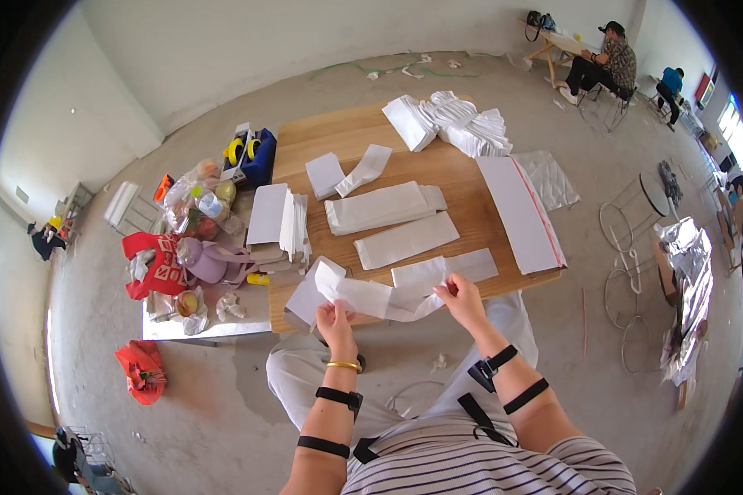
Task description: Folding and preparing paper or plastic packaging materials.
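Near the table's front edge, my left hand (337, 323) is closed on one end of a creased white paper strip (365, 298). Its other end is pinched in the fingers of my right hand (461, 300). Just beyond my right hand lies a flat white paper piece (475, 264). Two stacks of long off-white paper sleeves, a nearer one (406, 240) and a farther one (378, 208), rest in the middle. By my left hand, a white sheet (307, 297) sticks out at the table edge. Folded paper (365, 169) and a small white stack (324, 175) sit farther back.
Piles of white paper (462, 124) cover the wooden table's (305, 136) far end, with a large white board (520, 214) at right. On the left stand a blue tape box (260, 161), a lilac bottle (202, 258) and bags. Wire stools (623, 239) and seated people are farther off.
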`<state>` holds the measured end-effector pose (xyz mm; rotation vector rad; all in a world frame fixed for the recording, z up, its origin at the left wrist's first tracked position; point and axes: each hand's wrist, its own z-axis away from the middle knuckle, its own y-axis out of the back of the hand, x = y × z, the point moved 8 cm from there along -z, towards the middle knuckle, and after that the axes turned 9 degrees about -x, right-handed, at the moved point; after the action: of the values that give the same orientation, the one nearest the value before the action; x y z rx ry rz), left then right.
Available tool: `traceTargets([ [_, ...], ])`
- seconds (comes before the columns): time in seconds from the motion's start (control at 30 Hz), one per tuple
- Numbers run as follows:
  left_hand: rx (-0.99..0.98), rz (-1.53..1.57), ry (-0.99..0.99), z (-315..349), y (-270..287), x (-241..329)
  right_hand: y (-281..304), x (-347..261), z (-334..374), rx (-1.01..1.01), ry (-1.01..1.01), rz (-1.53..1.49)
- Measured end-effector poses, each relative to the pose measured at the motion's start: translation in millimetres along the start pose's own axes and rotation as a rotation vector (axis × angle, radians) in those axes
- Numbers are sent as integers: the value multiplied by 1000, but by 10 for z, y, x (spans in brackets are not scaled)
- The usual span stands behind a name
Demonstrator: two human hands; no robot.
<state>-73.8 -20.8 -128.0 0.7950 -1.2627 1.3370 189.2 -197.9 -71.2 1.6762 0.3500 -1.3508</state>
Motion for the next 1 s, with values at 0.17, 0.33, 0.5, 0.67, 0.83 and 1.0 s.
traceTargets([
  [0.17, -112, -234, 62, 144, -29, -221, 121, 447, 165, -17, -127, 27],
  [0.33, -129, -201, -168, 113, -53, -126, 7, 691, 261, -90, -216, -119],
  [0.5, -264, -458, 74, 87, -192, -183, -55, 829, 340, -130, -255, -210],
  [0.67, -226, -1070, -10, 146, -351, 87, -45, 843, 426, -124, -300, -316],
  [0.83, -106, -1197, -291, 219, -438, 263, 9, 775, 458, -124, -268, -22],
  [1.0, -234, -1322, -192, 140, -496, 132, 35, 721, 441, -96, -197, -10],
])
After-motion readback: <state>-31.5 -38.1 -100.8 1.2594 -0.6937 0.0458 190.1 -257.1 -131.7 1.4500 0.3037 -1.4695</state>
